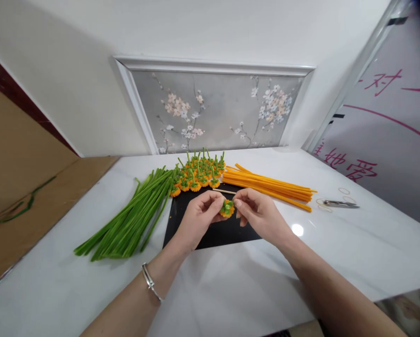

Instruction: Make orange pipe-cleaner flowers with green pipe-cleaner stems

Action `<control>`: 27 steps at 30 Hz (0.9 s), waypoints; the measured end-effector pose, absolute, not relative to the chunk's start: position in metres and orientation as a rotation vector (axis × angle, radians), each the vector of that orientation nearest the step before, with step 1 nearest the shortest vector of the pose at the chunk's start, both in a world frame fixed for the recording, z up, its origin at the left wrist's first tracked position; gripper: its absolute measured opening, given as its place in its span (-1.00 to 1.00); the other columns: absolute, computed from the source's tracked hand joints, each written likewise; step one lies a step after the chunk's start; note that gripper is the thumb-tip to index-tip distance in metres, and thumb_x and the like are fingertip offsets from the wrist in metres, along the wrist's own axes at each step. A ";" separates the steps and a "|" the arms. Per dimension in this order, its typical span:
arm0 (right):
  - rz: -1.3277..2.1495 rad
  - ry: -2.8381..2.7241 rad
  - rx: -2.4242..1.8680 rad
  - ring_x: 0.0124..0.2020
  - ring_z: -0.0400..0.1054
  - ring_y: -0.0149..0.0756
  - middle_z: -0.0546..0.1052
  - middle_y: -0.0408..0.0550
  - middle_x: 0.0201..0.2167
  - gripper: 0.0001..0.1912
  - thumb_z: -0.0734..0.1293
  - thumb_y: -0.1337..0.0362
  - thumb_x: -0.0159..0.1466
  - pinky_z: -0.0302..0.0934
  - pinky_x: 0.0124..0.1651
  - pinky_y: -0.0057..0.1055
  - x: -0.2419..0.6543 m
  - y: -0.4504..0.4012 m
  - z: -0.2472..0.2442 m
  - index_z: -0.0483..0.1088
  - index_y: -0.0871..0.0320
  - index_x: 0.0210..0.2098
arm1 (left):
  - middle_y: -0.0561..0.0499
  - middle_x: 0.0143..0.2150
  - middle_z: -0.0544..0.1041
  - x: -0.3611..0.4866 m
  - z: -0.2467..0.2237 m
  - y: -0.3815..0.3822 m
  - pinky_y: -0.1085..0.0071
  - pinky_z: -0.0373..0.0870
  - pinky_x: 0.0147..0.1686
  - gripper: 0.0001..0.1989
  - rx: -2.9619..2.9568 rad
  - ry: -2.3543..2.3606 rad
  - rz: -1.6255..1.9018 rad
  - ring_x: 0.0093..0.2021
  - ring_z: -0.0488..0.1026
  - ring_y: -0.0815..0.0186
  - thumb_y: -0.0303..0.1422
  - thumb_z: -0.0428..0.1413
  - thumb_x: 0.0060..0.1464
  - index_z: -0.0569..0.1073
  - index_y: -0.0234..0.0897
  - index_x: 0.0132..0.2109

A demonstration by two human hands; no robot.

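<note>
Tabletop (357,243): white, with a black mat (214,236) beneath both hands.
Orange-and-green piece (227,208): held over the mat, roundish, no clear long axis, green top towards the camera.
Left hand (200,216): at the piece's 9 o'clock, nearer, thumb and fingers clamped on it.
Right hand (258,213): at its 3 o'clock, thumb and forefinger close together beside the rim; cannot tell whether they pinch anything.
Pale stick (221,190): towards 12 o'clock, lying roughly 9-to-3, one end meeting the right fingers.
Similar pieces (195,186): grouped at 11 o'clock.

The hands (201,213) partly hide the black mat (213,235).
</note>
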State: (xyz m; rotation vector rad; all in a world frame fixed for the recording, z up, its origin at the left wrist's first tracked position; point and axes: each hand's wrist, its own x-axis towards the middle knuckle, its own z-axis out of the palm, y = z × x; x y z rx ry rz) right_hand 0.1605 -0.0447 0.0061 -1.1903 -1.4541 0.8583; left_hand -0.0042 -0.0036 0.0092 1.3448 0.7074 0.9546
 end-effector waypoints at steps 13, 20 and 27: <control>0.373 -1.742 -1.244 -0.48 0.29 -0.38 0.41 -0.12 -0.49 -0.88 0.22 0.32 0.26 0.19 -0.46 -0.49 0.161 -0.044 0.002 0.35 0.14 -0.41 | 0.04 -0.32 0.41 0.000 0.013 -0.008 0.39 0.51 -0.30 -0.81 1.486 0.734 0.927 -0.34 0.41 0.40 -0.30 0.18 0.01 0.42 -0.30 -0.25; 0.343 -1.765 -1.213 -0.35 0.36 -0.33 0.46 -0.09 -0.39 -0.87 0.24 0.38 0.25 0.26 -0.32 -0.44 0.164 -0.044 0.006 0.43 0.12 -0.29 | 0.02 -0.37 0.44 0.001 0.010 -0.008 0.45 0.40 -0.35 -0.83 1.652 0.704 0.887 -0.41 0.38 0.41 -0.35 0.12 0.06 0.44 -0.33 -0.19; 0.127 -1.953 -1.116 -0.27 0.36 -0.30 0.50 -0.02 -0.31 -0.76 0.16 0.46 0.29 0.27 -0.19 -0.38 0.167 -0.043 0.004 0.44 0.14 -0.28 | 0.00 -0.38 0.48 0.001 0.011 -0.008 0.45 0.35 -0.37 -0.82 1.634 0.703 0.836 -0.41 0.38 0.39 -0.36 0.14 0.03 0.50 -0.36 -0.21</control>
